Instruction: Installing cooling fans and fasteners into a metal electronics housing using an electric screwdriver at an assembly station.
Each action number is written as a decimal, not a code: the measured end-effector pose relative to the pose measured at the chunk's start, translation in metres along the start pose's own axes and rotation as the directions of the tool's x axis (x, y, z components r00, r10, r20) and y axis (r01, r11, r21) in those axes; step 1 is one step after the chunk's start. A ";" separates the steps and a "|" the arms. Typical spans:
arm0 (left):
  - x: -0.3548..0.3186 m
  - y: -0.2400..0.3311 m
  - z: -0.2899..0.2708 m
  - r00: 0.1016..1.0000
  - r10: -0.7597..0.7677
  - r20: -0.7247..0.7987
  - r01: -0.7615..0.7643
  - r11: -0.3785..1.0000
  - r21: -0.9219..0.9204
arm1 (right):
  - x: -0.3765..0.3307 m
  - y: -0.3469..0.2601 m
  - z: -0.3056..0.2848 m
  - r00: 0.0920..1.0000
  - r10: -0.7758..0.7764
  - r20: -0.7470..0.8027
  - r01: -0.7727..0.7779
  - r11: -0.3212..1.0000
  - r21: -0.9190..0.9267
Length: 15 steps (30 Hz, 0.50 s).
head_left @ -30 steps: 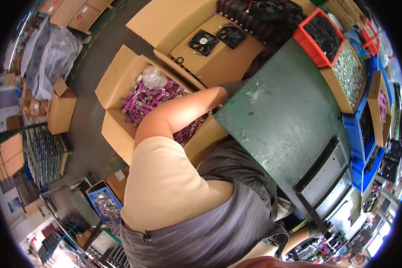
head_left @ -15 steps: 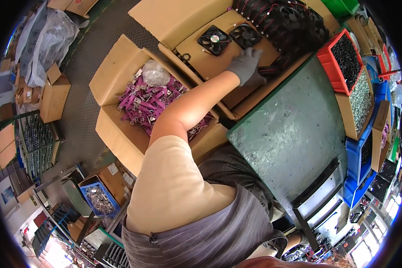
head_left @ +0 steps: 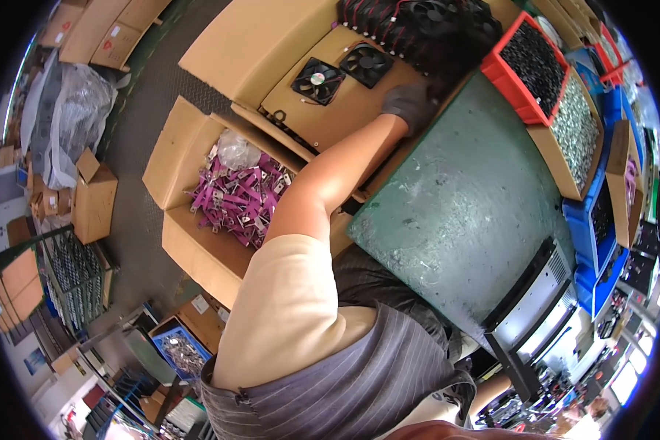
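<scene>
Left hand (head_left: 409,106), grey-gloved, is deep in a large open carton (head_left: 231,55), at the side nearest the table. Its fingers point into shadow by the carton wall; cannot tell whether they are wide, narrow or gripping anything. Right forearm (head_left: 493,390) shows low at the right; the hand itself is lost behind a dark bracket (head_left: 512,365), finger state unreadable.

Black fans, two groups. Two loose ones, a fan with a pale round label (head_left: 318,81) and a darker fan (head_left: 366,64), lie flat, near each other, on a cardboard sheet (head_left: 330,121) inside the carton. A packed row of fans (head_left: 378,26) (red leads trailing over the top) fills the far end.

Beside it, a smaller carton (head_left: 198,229) holds heaped purple strips (head_left: 231,194) with a crumpled clear bag (head_left: 237,150) on top. Bare forearm crosses above both cartons' near edges.

Green table (head_left: 477,191) to the right: red bin (head_left: 510,89) of black pieces at its far edge.
</scene>
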<state>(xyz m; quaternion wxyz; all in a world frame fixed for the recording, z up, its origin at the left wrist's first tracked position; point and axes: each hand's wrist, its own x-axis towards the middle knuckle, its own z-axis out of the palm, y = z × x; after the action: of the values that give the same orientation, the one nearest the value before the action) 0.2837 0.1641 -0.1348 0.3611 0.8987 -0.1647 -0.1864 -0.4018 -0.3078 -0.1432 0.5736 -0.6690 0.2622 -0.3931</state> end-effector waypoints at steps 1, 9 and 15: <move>-0.003 0.002 -0.002 0.999 -0.018 -0.034 0.018 1.000 0.023 | -0.019 0.000 -0.003 1.000 0.001 -0.008 0.000 1.000 0.027; -0.059 0.032 -0.105 0.993 0.051 -0.102 -0.068 0.983 -0.168 | -0.041 0.005 0.057 0.994 -0.024 -0.110 0.045 0.982 0.186; -0.090 0.110 -0.145 0.917 0.359 0.172 -0.238 0.841 -0.486 | -0.048 -0.006 0.116 0.966 -0.072 -0.247 0.135 0.960 0.247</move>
<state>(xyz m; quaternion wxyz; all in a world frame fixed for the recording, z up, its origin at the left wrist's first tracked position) 0.2533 0.2128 0.0596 0.5620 0.7198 -0.3006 -0.2750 -0.3334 -0.2032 -0.1518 0.6002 -0.5489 0.2388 -0.5304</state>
